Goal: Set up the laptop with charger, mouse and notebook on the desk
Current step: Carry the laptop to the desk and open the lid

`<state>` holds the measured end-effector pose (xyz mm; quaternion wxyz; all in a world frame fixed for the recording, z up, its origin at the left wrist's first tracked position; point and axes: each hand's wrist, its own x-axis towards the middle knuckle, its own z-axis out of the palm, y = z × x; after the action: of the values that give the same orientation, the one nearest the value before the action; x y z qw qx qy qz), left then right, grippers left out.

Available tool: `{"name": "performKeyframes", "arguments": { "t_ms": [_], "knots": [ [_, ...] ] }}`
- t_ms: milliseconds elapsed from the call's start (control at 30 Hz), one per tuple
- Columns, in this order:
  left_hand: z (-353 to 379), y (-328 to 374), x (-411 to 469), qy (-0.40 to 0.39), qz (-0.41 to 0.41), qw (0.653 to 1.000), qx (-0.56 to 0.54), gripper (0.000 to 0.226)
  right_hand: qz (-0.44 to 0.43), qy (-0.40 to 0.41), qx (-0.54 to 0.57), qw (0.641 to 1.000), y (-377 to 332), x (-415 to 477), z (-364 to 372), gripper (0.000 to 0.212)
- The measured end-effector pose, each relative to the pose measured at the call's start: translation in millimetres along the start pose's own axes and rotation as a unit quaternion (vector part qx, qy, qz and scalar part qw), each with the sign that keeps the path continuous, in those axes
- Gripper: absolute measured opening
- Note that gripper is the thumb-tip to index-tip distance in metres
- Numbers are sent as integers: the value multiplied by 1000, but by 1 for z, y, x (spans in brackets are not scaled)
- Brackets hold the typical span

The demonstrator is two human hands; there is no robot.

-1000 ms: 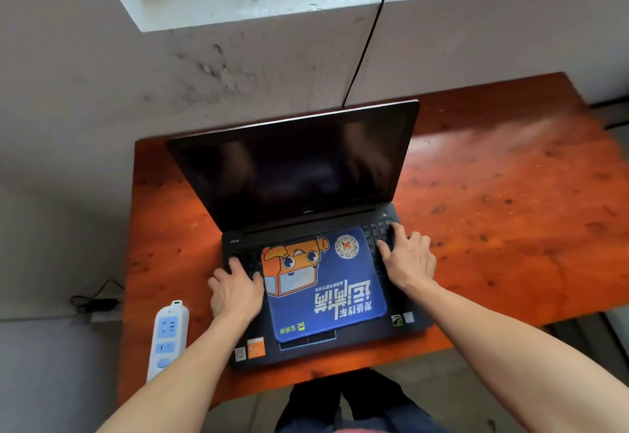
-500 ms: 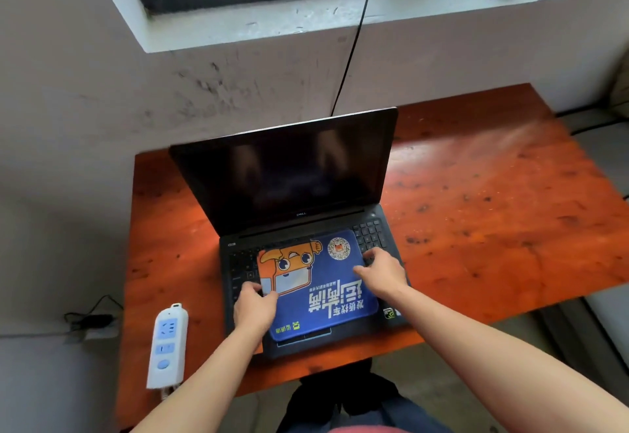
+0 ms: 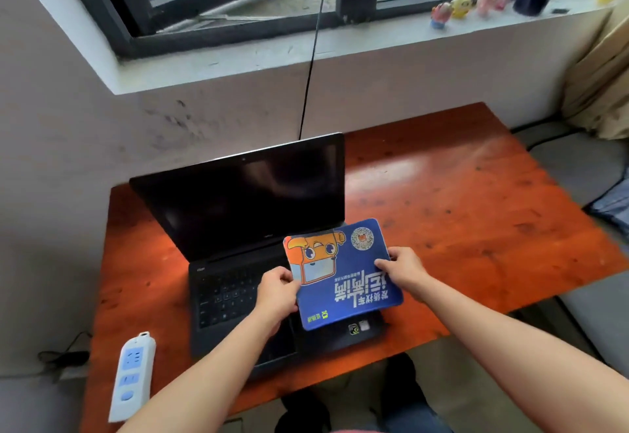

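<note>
Standing against the wall, an orange-red wooden desk carries an open black laptop. A blue rectangular mouse pad with orange cartoon print is held over the keyboard's right half. White power strip: front-left desk corner. Left hand pinches the pad's left edge, right hand its right edge.

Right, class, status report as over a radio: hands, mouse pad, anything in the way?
Hands: left hand pinches mouse pad at its left edge, right hand at its right. Mouse pad held over open laptop. Aside: power strip front-left on desk.
</note>
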<state>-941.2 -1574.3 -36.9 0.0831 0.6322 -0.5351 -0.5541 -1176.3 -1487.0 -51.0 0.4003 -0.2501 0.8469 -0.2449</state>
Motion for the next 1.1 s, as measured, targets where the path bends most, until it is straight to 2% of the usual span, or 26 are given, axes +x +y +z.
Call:
{"name": "performKeyframes", "arguments": {
  "t_ms": [233,367,467,567,633,700,767,867,1100],
  "knots": [
    [109,44,-4,-39,-27,999,-4,12,22,9,-71,997,58,34,-86,6],
    [160,49,-4,-45,-60,997,4,7,28,-15,-101,994,89,56,-115,4],
    [190,45,-10,-53,-90,994,-5,6,22,-30,-146,989,109,70,-134,13],
    [191,38,-13,-5,-13,995,99,23,6,13,-202,979,117,73,-144,22],
    [199,35,-17,-4,50,978,203,35,-41,21,-273,961,122,75,-151,51],
    [206,32,-24,-66,96,931,345,47,-100,10,-340,935,124,73,-149,79],
    [214,29,-27,-108,106,886,439,51,-139,-17,-387,911,126,70,-141,91],
    [225,31,-29,-116,119,877,450,46,-149,-48,-423,892,134,66,-130,89],
    [242,29,-30,-122,156,865,461,41,-171,-42,-436,883,148,53,-119,75]
  ]
}}
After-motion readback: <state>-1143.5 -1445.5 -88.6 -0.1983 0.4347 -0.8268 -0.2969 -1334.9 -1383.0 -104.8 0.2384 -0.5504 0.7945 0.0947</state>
